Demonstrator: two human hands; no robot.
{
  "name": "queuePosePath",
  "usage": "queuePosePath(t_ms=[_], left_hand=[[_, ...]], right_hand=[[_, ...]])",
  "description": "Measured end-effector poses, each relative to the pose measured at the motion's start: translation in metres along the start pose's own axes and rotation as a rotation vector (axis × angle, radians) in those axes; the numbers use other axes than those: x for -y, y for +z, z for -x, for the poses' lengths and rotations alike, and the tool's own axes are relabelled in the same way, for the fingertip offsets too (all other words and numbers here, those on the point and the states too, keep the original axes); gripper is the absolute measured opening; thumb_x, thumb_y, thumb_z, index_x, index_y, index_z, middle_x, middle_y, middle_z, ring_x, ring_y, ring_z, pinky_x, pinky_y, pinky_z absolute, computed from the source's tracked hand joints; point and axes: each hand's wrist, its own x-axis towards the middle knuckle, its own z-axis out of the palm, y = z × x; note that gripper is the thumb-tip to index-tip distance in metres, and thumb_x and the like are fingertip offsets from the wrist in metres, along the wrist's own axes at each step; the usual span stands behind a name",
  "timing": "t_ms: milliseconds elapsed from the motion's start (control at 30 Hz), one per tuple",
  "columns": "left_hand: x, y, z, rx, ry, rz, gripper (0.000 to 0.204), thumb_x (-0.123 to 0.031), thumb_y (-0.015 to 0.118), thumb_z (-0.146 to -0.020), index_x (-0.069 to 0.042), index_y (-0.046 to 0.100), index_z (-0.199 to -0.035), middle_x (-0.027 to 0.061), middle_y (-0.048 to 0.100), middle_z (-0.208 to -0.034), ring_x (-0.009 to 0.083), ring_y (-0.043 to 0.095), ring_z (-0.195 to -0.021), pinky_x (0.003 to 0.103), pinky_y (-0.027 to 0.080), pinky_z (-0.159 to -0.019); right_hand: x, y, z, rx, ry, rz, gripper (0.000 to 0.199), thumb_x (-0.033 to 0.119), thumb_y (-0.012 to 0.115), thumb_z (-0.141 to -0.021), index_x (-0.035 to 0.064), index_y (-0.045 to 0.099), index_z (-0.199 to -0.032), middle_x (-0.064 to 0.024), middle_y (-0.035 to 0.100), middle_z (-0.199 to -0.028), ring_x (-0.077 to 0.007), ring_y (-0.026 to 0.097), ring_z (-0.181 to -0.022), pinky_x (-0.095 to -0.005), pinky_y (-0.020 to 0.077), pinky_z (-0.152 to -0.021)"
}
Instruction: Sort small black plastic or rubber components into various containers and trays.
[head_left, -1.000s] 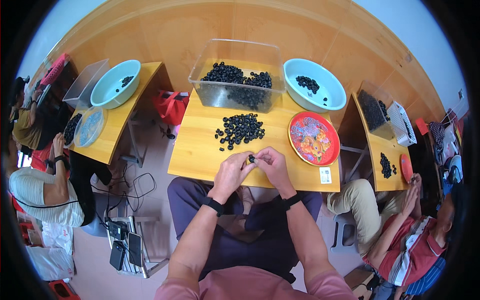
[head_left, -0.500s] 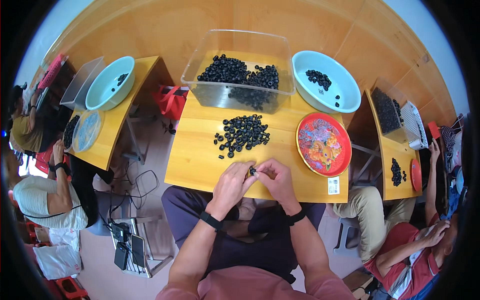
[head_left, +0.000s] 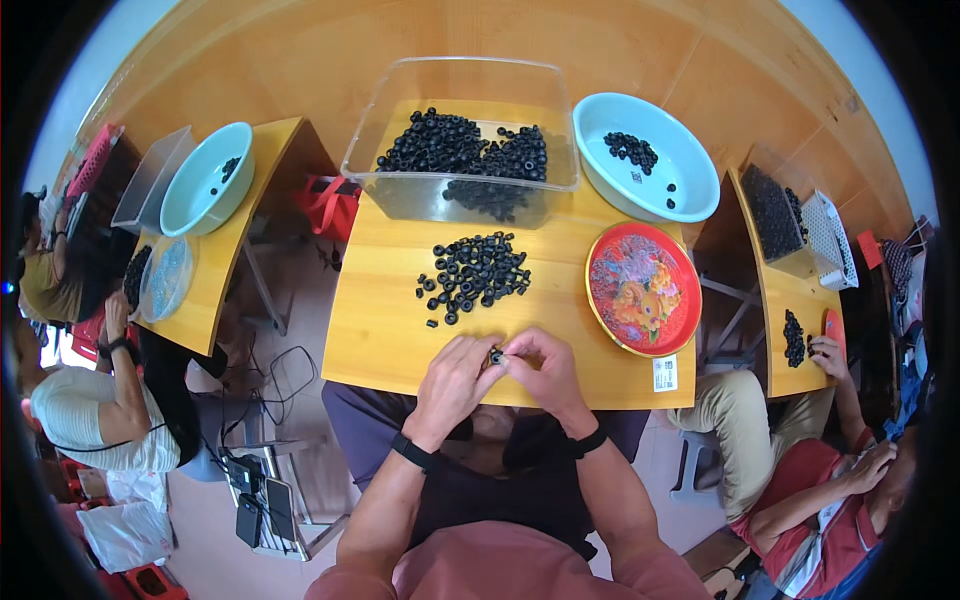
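Observation:
Close to the table's front edge, my two hands meet around a small black ring-shaped part (head_left: 496, 356). My left hand (head_left: 452, 388) is closed, with the part between thumb and forefinger. My right hand (head_left: 545, 372) pinches at its right side; whether anything tiny sits in those fingertips is too small to tell. Beyond my hands, a loose pile of similar black parts (head_left: 475, 270) is spread on the wooden table (head_left: 385, 335). To the right lies a round red tray (head_left: 686, 318) with a flower pattern and small clear-looking bits on it.
A clear plastic bin (head_left: 400, 200) of black parts stands at the back, beside a light blue basin (head_left: 695, 190) holding some more. A white label (head_left: 665, 373) is stuck near the front right corner. Co-workers sit at side tables, left (head_left: 95, 415) and right (head_left: 815, 510).
My hands stay together at the part, with the fingers shifted slightly. The view has moved a little. At the right table, the co-worker's hand has come down near the small red tray.

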Motion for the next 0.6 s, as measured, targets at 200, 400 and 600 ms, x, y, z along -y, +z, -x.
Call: queuePosePath(t_ms=[200, 400, 600], left_hand=[[0.007, 0.002, 0.001, -0.014, 0.034, 0.033, 0.032, -0.015, 0.076, -0.087, -0.003, 0.065, -0.114, 0.0141, 0.064, -0.089, 0.0341, 0.064, -0.089, 0.043, 0.054, -0.08], [0.008, 0.0, 0.003, 0.048, 0.026, -0.021, 0.031, -0.019, 0.074, -0.088, -0.003, 0.063, -0.113, 0.0144, 0.064, -0.093, 0.0341, 0.064, -0.092, 0.042, 0.053, -0.081], [0.011, 0.008, 0.005, -0.046, 0.069, 0.048, 0.031, -0.019, 0.073, -0.089, -0.003, 0.063, -0.113, 0.0152, 0.063, -0.093, 0.035, 0.063, -0.091, 0.043, 0.052, -0.081]], right_hand=[[0.007, 0.001, 0.0, -0.011, 0.092, -0.017, 0.008, 0.003, 0.073, -0.089, 0.0006, 0.068, -0.094, -0.0024, 0.071, -0.086, -0.0074, 0.064, -0.08, -0.0244, 0.0509, -0.075], [0.013, 0.002, 0.004, -0.026, 0.113, 0.068, 0.007, 0.003, 0.073, -0.09, 0.0008, 0.068, -0.093, -0.0025, 0.07, -0.087, -0.0077, 0.064, -0.08, -0.0243, 0.0509, -0.074], [0.015, 0.001, 0.006, -0.053, 0.118, 0.064, 0.007, 0.002, 0.073, -0.09, 0.0005, 0.067, -0.093, -0.0025, 0.07, -0.087, -0.0076, 0.064, -0.08, -0.0236, 0.0506, -0.074]])
